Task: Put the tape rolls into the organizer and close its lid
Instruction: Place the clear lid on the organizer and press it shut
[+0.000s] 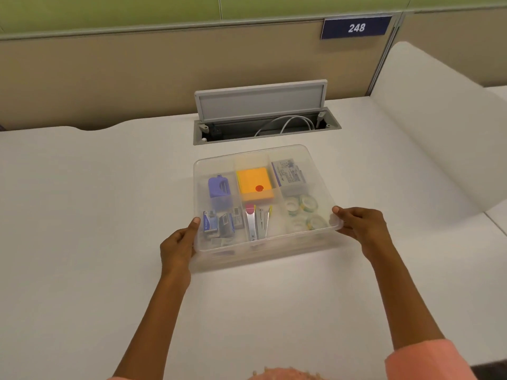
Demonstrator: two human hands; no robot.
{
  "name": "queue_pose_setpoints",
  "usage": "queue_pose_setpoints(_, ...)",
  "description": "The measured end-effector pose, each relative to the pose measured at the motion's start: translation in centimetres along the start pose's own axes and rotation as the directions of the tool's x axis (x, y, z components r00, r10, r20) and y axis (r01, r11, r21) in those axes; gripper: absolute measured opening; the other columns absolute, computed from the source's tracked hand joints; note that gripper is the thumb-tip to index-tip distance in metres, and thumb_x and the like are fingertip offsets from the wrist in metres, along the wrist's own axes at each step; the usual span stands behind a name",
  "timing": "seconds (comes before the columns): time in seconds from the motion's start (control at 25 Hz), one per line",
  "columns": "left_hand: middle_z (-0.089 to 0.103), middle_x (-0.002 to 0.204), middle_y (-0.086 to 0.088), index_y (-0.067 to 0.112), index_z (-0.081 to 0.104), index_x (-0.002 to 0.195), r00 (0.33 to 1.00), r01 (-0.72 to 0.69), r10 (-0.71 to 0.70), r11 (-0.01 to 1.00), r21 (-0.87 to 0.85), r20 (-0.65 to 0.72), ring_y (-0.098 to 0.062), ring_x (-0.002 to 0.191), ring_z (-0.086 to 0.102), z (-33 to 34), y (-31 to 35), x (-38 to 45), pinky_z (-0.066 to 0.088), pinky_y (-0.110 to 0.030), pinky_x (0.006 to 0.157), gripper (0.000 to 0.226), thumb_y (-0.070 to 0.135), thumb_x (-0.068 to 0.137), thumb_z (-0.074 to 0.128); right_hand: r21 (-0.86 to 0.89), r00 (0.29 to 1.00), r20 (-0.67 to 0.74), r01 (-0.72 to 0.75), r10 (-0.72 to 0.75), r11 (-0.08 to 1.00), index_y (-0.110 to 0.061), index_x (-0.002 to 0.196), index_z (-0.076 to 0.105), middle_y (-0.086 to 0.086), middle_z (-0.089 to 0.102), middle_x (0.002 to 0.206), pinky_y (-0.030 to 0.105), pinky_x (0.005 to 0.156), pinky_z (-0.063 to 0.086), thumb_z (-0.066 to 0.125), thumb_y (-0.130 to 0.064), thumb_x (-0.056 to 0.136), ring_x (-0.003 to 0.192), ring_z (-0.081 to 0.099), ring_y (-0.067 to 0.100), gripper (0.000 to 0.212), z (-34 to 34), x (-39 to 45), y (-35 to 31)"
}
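1. Head view: clear plastic organizer [263, 250] sits on the white desk [82, 215], its translucent lid [301, 157] lying flat over the compartments.
2. My left hand [178, 246] is at the near left corner: thumb on top of the lid edge, fingers curled down the side wall, so the corner is pinched between them.
3. My right hand [362, 229] is at the near right corner: thumb on the lid rim, fingers tucked under and behind the edge, pinching it likewise.
4. Tape rolls [303, 212] lie inside, in the near right compartment, seen blurred through the lid; several clear rolls with green-yellow cores, touching one another. Exact count cannot be told.
5. Other contents seen through the lid: orange sticky-note pad [255, 185] with a red dot in the far middle compartment; purple item [219, 186] far left; printed white box [290, 175] far right; small blue-and-grey boxes [219, 223] near left; metal clips [259, 223] near middle.
6. Behind the organizer, a cable hatch [263, 116] in the desk stands open, a white cable visible within.
7. Blue sign [356, 28] reading 248 on the partition.
8. Whether the lid is latched: cannot tell.
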State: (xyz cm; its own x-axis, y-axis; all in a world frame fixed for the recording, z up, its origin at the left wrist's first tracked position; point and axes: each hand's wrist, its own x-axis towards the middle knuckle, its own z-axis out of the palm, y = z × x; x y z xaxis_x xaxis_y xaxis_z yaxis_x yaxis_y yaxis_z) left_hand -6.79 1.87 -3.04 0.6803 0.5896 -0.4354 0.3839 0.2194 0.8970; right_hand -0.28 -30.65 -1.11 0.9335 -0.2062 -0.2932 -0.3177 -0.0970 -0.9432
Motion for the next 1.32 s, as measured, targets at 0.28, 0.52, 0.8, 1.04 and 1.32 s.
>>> queue_pose_setpoints(0.28,0.061,0.071,-0.003,0.013,0.061,0.065,1.000,0.019,-0.018,0.997,-0.070,0.012,-0.017,0.069,0.057,-0.2,0.3,-1.7,0.051,-0.028,0.074,0.027,0.035,0.078,0.068,0.102,0.993,-0.051,-0.101,0.107,0.990,0.014,0.083,0.064,0.028,0.067,0.094,0.041,0.084,0.055,0.077,-0.024,0.071,0.076,0.069,0.036,0.042,0.2,-0.8,0.4)
queue_pose_setpoints(0.52,0.057,0.085,-0.008,0.012,0.058,0.081,0.963,0.211,-0.188,0.971,-0.110,0.192,-0.021,0.091,0.056,-2.4,-0.3,-3.0,0.049,-0.041,0.093,0.015,0.025,0.080,0.067,0.172,0.936,0.120,-0.347,0.330,0.922,0.003,0.086,0.060,0.020,0.061,0.092,0.045,0.083,0.052,0.071,-0.020,0.077,0.085,0.063,0.034,0.027,-0.4,-1.5,0.6)
queue_pose_setpoints(0.8,0.053,0.120,-0.029,0.016,0.050,0.120,0.855,0.444,-0.254,0.810,-0.384,0.453,-0.039,0.114,0.054,-3.3,0.0,-2.1,0.041,-0.050,0.102,0.050,0.028,0.075,0.067,0.353,0.856,0.350,-0.496,0.380,0.793,0.002,0.114,0.054,0.037,0.056,0.111,0.055,0.085,0.052,0.086,-0.019,0.051,0.103,0.058,0.049,0.074,-0.5,-1.8,0.2)
queue_pose_setpoints(1.04,0.054,0.124,-0.029,0.009,0.049,0.123,0.863,0.448,-0.252,0.783,-0.432,0.439,-0.038,0.111,0.058,-3.5,-0.9,-1.7,0.047,-0.048,0.093,0.101,0.023,0.033,0.094,0.378,0.852,0.371,-0.501,0.369,0.778,0.003,0.106,0.054,0.040,0.053,0.113,0.056,0.069,0.055,0.092,-0.012,0.030,0.100,0.057,0.050,0.086,-0.5,-1.8,0.7)
queue_pose_setpoints(1.32,0.062,0.104,-0.028,0.002,0.056,0.105,0.888,0.369,-0.278,0.906,-0.207,0.366,-0.034,0.098,0.063,-3.5,0.3,-2.0,0.058,-0.043,0.081,0.028,0.017,0.082,0.062,0.334,0.872,0.299,-0.476,0.388,0.814,0.006,0.116,0.051,0.033,0.058,0.109,0.049,0.068,0.057,0.071,-0.015,0.069,0.101,0.059,0.044,0.055,-0.7,-2.0,0.7)
